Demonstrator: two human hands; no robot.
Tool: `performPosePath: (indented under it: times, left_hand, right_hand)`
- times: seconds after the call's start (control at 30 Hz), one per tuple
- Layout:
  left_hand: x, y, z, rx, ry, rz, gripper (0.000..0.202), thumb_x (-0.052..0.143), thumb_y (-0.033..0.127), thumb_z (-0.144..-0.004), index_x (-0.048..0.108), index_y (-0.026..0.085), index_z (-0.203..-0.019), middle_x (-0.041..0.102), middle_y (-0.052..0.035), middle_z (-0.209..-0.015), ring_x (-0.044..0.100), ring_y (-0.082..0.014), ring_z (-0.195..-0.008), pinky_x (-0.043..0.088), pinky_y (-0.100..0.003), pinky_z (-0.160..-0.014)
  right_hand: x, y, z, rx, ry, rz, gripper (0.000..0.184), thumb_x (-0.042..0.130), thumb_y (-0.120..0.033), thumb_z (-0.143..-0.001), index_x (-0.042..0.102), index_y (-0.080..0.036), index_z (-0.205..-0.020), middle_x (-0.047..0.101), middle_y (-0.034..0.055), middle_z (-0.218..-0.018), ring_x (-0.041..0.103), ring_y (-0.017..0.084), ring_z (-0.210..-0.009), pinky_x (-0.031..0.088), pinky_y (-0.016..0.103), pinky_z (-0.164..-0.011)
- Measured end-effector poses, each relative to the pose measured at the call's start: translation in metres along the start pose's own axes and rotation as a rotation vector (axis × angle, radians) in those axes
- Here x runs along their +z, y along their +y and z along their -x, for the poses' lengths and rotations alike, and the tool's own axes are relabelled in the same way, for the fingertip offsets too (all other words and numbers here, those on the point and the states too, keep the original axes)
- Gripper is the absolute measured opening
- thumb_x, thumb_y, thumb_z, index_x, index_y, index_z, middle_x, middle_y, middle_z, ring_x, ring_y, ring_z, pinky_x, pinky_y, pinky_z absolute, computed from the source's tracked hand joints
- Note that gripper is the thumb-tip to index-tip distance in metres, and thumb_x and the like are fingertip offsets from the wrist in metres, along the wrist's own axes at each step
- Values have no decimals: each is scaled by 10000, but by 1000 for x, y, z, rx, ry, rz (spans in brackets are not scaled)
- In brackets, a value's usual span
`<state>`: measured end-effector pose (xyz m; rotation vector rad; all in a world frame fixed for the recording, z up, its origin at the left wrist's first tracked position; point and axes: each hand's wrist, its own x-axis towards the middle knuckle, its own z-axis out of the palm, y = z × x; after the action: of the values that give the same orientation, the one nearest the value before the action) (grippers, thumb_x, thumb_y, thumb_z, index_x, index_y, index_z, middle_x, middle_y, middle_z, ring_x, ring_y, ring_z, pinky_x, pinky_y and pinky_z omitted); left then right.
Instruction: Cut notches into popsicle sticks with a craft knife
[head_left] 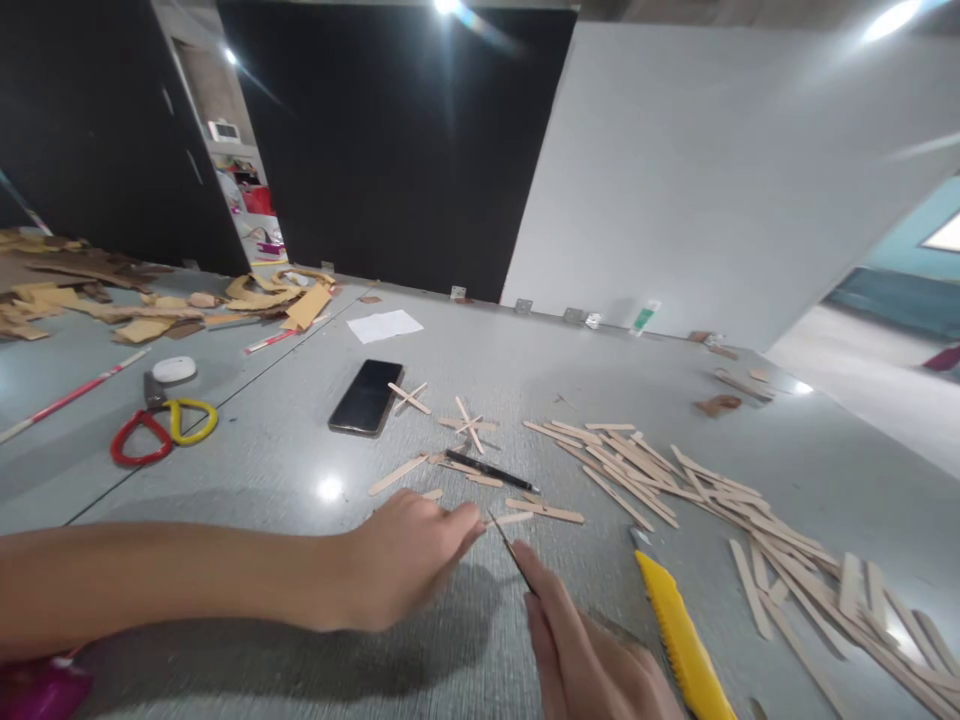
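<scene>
My left hand is closed, thumb and fingers pinched on a short wooden craft stick that pokes out to the right. My right hand grips a thin, dark, pointed blade, its tip beside the stick near my left thumb. The blade's handle is hidden in the fingers. Just beyond, a black pen lies among cut stick pieces and a flat stick. Two star-like crossed stick shapes, one behind the pen and another touching the phone, lie farther back.
A yellow box cutter lies right of my right hand, with a loose heap of craft sticks beyond. A phone, scissors, a white mouse and a paper sheet lie left. Cardboard scraps line the far left.
</scene>
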<state>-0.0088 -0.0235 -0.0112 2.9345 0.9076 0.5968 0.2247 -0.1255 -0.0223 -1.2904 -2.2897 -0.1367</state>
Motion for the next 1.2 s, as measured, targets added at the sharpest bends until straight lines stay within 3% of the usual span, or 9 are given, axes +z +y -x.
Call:
performPosePath:
  times: [0.1, 0.17, 0.3, 0.57, 0.83, 0.97, 1.2]
  left_hand:
    - [17, -9, -3, -22, -58, 21, 366, 325, 211, -1121, 549, 213, -832, 530, 26, -590, 485, -159, -476, 254, -306, -500]
    - [24, -12, -2, -31, -88, 27, 355, 336, 214, -1110, 562, 211, -836, 491, 32, -567, 460, -161, -465, 226, -305, -501]
    - [30, -12, -1, -43, -120, 34, 363, 318, 210, -1104, 580, 202, -853, 504, 23, -589, 472, -165, -487, 252, -297, -526]
    - [27, -10, -5, -62, -128, 46, 428, 303, 241, -1112, 601, 195, -809, 530, 7, -602, 489, -167, -501, 313, -295, -538]
    - [27, -11, -5, -39, -122, 49, 386, 330, 232, -1095, 604, 197, -826, 495, 23, -584, 434, -155, -508, 339, -284, -562]
    - [31, -14, -4, -14, -115, 43, 392, 306, 213, -1081, 586, 198, -806, 481, 20, -580, 392, -154, -492, 295, -291, -535]
    - [29, -15, -5, 4, -110, 60, 381, 324, 212, -1078, 578, 203, -794, 435, 43, -531, 348, -146, -442, 299, -301, -504]
  right_hand:
    - [13, 12, 4, 48, -28, -55, 630, 409, -49, -1007, 453, -142, -1629, 752, 21, -725, 698, 180, -509, 545, 255, -482]
    - [18, 15, 6, 78, -77, -64, 598, 393, -49, -1011, 531, -129, -1587, 758, 35, -724, 709, 184, -529, 561, 270, -514]
    - [19, 13, 3, 76, -164, -79, 613, 364, -47, -1014, 535, -76, -1601, 776, 61, -747, 744, 205, -572, 581, 293, -540]
    - [14, 2, -14, 85, -160, -12, 569, 320, -57, -1020, 625, 51, -1487, 702, 45, -618, 666, 203, -468, 540, 295, -461]
    - [13, -6, -10, 113, -169, -2, 582, 321, -68, -1014, 639, 18, -1494, 679, 33, -584, 635, 195, -437, 488, 282, -434]
    - [15, -5, -17, 135, -155, -56, 580, 296, -85, -1026, 650, 56, -1464, 700, 73, -607, 655, 207, -466, 515, 296, -465]
    - [17, 0, -23, 163, -171, -114, 587, 308, -106, -1026, 675, -19, -1476, 735, 79, -632, 658, 186, -468, 545, 275, -503]
